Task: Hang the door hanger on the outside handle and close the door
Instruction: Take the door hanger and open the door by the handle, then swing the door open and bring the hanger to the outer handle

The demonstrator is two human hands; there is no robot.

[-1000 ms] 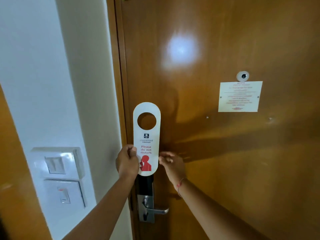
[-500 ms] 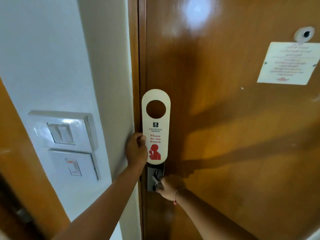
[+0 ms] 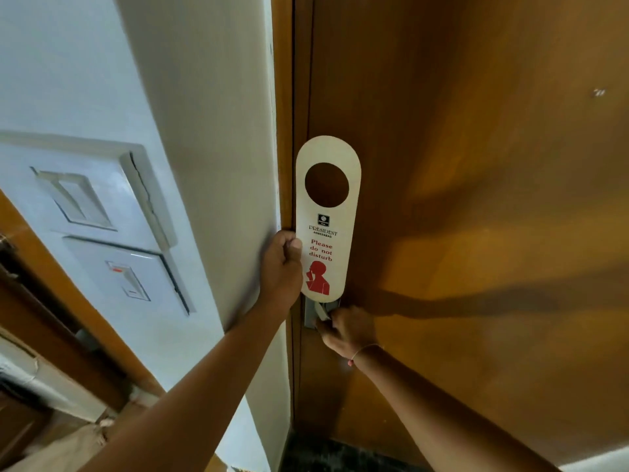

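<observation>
Head view: the right hand (image 3: 347, 330), which a second ago pinched the lower edge of the hanger (image 3: 325, 229), has dropped to the inside handle (image 3: 321, 313) and is now clenched around it, just below the hanger's bottom edge. The left hand (image 3: 282, 267) has kept its grip on the hanger's left edge, thumb on the printed face, holding it upright and flat against the door (image 3: 476, 233) close to the frame (image 3: 284, 131). The camera has also moved nearer and lower, so the switches (image 3: 102, 226) on the wall loom large at left.

The door looks shut, with no gap at the frame. The hanger is not yet hung; its hole is empty. The likely step is pressing the handle to open the door and reach the outside handle.
</observation>
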